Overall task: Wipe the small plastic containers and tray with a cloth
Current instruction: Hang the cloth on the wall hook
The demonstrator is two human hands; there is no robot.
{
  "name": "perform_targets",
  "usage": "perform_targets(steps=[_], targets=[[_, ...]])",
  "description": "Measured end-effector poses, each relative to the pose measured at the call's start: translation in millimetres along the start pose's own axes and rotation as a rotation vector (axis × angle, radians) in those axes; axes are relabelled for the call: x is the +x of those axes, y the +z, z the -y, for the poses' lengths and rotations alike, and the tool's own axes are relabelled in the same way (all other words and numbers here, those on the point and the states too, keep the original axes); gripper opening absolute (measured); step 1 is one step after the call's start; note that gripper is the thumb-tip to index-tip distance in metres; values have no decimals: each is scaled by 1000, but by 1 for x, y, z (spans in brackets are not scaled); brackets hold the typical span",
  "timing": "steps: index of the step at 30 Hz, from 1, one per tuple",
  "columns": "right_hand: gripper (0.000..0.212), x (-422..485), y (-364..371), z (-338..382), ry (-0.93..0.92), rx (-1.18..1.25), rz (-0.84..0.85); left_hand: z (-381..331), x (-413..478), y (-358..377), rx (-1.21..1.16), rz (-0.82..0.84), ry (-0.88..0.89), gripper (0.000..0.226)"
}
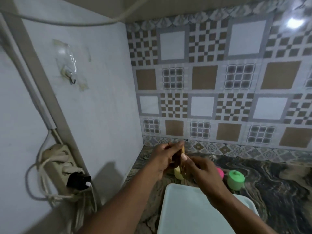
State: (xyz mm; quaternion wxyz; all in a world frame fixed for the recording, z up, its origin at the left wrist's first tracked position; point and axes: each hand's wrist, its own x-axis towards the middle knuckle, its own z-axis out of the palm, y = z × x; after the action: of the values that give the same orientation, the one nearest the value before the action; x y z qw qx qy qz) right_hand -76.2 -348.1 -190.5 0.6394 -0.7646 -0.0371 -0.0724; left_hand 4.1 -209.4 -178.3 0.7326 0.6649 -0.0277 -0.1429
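Your hands meet just beyond the tray's (185, 208) far edge, raised above the counter (273, 186). Your left hand (166, 157) has its fingers curled round a small tan piece (182, 149), which sticks up a little past your knuckles. Your right hand (201, 171) comes in from the tray's right side and pinches the lower end of the same piece, with your thumb lying against it. Both grips are closed tight on it. The piece is blurred and mostly covered by your fingers, so I cannot tell whether it is the cloth or a container part.

The tray is pale and lies flat on the counter, nearest to you. Your right forearm crosses its right half and your left forearm passes just beside its left edge.

Three containers stand on the counter beyond the tray's far edge:
- The yellow pot (178, 173) is past the far left corner, directly below your joined hands and partly hidden by them.
- The pink pot (220, 173) is further right, with only a sliver showing behind your right hand.
- The green pot (235, 179) is just right of the pink one, upright with its knobbed lid on, and apart from your hands.

A patterned tiled wall (219, 81) rises behind the counter, beyond the tray. To the tray's left a plain white wall (101, 107) carries a clear hook (69, 71) high up. Lower down on it is a power strip (59, 166) with a black plug (78, 180) and looped white cables.
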Motion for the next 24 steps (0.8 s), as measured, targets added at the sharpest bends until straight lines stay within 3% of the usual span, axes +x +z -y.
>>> perform_targets(steps=[3,9,12,16,20,24], targets=[[28,8,-2,11,9,96,28,-10,-7,-4,-10,-16,35,30],[27,32,-10,26,-10,138,-53,-36,-13,-18,36,-56,98,41],[25,47,-21,41,-17,105,-85,-54,-18,-26,108,-5,93,28],[27,67,-37,63,-99,-1,18,-75,-26,-28,276,26,78,16],[33,82,-46,72,-146,-48,74,-91,-28,-27,483,-104,168,26],[30,95,-53,75,-165,-41,118,-106,-40,-32,468,-130,228,36]])
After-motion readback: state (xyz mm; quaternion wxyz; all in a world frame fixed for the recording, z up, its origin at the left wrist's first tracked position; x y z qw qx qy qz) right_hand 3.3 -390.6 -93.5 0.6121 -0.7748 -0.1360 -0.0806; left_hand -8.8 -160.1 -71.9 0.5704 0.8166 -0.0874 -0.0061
